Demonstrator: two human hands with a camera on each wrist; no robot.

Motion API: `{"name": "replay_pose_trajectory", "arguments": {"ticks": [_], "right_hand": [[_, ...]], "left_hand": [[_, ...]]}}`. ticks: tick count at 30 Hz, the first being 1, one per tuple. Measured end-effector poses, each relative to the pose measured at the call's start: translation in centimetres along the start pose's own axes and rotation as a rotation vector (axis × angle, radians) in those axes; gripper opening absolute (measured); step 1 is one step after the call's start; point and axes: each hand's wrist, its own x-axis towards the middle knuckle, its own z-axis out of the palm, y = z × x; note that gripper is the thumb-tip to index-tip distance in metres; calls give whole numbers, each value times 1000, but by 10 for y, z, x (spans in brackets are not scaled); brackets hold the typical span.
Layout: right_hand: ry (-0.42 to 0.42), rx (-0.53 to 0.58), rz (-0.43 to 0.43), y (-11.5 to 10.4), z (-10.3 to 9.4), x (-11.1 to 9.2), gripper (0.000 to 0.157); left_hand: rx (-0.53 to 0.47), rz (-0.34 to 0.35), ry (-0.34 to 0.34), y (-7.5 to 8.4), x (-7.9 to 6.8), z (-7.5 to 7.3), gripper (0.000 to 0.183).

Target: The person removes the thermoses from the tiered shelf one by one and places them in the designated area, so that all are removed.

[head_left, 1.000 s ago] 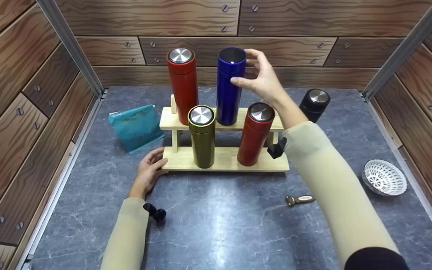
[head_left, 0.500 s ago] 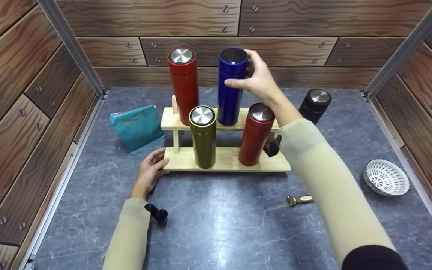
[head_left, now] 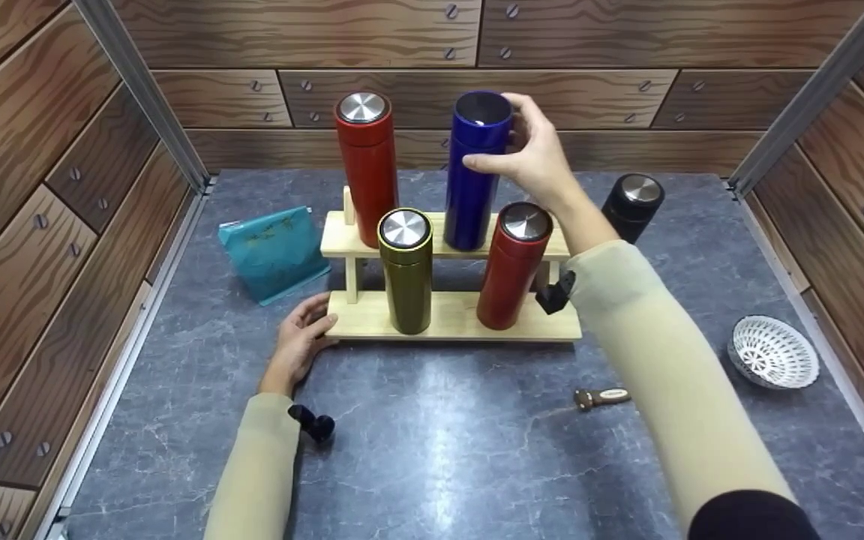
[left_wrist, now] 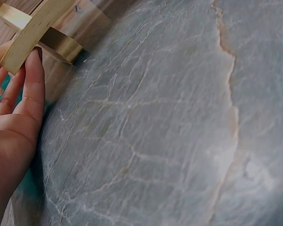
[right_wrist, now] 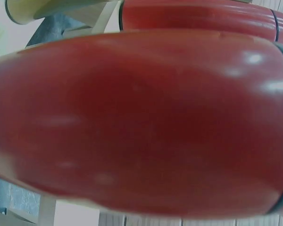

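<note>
My right hand [head_left: 537, 157] grips the upper part of a blue thermos flask [head_left: 469, 187], thumb in front and fingers behind. That flask stands on the upper step of a two-tier wooden rack [head_left: 451, 315]. My left hand [head_left: 298, 341] pinches the left end of the rack's lower board [left_wrist: 30, 35]. A red thermos [head_left: 368, 172] stands upper left. On the lower step are an olive-green thermos [head_left: 408, 289] and a dark red thermos [head_left: 505, 281]. The dark red thermos [right_wrist: 141, 122] fills most of the right wrist view, which does not show the right hand.
Behind the right forearm stands a black thermos [head_left: 631, 206], partly hidden. A teal pouch [head_left: 274, 255] lies left of the rack. At right are a white patterned bowl [head_left: 773, 352] and a brown-handled tool [head_left: 601, 397], partly covered by the sleeve. Wood-patterned walls enclose the grey marbled table [head_left: 417, 450].
The right hand has shifted the blue thermos a little to the right along the upper step. The left hand has stayed at the rack's end.
</note>
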Motion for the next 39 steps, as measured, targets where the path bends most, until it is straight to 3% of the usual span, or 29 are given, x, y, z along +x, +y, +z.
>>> {"name": "replay_pose_trajectory", "arguments": {"ticks": [6,17,39], "right_hand": [[44,-17,-17,14,-18,1,72],[102,-24,15,6,-43,-9,73],[247,-52,-32,5,-78,-34,69]], "left_hand": [[-2,-7,-11,-3,0,0,52],[3,-11,-23,-3,0,-3,55],[-8,-13,-2,1,2,-1,55]]}}
